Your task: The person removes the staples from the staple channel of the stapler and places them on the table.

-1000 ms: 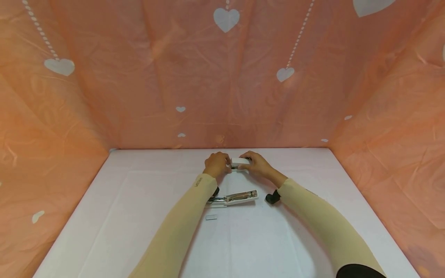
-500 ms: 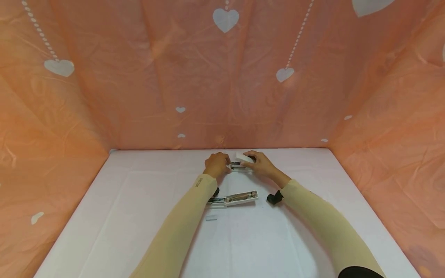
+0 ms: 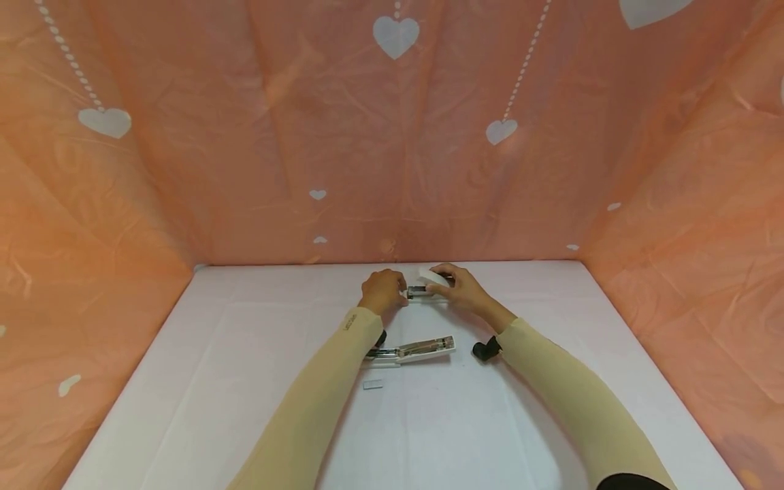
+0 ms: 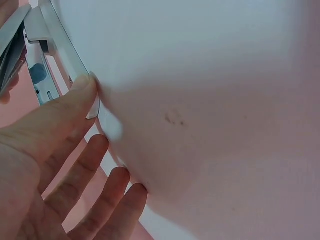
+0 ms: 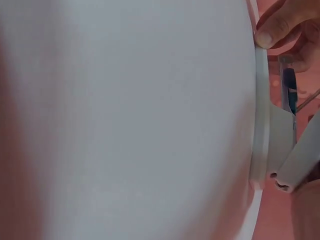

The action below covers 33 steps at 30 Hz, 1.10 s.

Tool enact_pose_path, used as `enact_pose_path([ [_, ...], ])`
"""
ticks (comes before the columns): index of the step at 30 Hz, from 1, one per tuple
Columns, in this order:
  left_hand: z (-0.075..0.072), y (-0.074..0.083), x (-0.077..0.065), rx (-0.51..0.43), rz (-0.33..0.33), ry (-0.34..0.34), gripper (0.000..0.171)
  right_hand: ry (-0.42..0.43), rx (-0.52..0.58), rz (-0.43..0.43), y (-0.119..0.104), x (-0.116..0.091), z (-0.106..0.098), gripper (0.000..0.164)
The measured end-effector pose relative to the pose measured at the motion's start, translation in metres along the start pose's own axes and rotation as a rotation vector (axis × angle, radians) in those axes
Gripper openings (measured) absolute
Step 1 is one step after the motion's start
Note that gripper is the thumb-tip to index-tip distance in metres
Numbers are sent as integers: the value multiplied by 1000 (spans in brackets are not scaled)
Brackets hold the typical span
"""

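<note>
At the back of the table lies a white stapler (image 3: 419, 291), its white top arm (image 3: 432, 277) raised off the metal staple channel. My left hand (image 3: 382, 290) pinches the front end of the stapler's base (image 4: 65, 47) between thumb and fingers, as the left wrist view shows. My right hand (image 3: 462, 291) holds the raised top arm, thumb on the near side. In the right wrist view the hinge end (image 5: 282, 182) shows, while most of the right hand is out of frame. A second white stapler (image 3: 425, 348) lies opened nearer me, partly hidden by my left sleeve.
A small strip of staples (image 3: 372, 384) lies on the white table (image 3: 465, 422), in front of the second stapler. A black wrist camera (image 3: 486, 349) hangs under my right sleeve. Orange sheeting with pale hearts (image 3: 396, 37) walls the back and sides.
My right hand has lifted the stapler's top arm away from its base and shifted slightly right, baring the metal channel. My left hand keeps its hold. The nearer stapler and the staples stay put.
</note>
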<state>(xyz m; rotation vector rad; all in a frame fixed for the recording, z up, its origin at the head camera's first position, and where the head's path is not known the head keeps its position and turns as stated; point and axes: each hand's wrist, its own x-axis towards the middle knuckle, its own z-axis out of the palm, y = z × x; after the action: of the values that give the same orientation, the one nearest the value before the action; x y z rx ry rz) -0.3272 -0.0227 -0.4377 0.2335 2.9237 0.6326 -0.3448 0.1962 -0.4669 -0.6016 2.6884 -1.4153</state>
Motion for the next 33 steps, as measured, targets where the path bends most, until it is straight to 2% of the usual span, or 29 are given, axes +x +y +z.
enact_pose_path([
  [6,2,-2,1,-17,4,4,28,47,-17,-49,-1,-4,-6,44],
  [14,2,-4,2,-45,6,5,29,73,-16,-61,2,-7,-18,44],
  [21,4,-2,5,-5,-1,-5,31,81,6,-137,9,-8,-30,38],
  [33,2,2,-1,0,9,2,29,68,49,-130,10,-9,-37,34],
])
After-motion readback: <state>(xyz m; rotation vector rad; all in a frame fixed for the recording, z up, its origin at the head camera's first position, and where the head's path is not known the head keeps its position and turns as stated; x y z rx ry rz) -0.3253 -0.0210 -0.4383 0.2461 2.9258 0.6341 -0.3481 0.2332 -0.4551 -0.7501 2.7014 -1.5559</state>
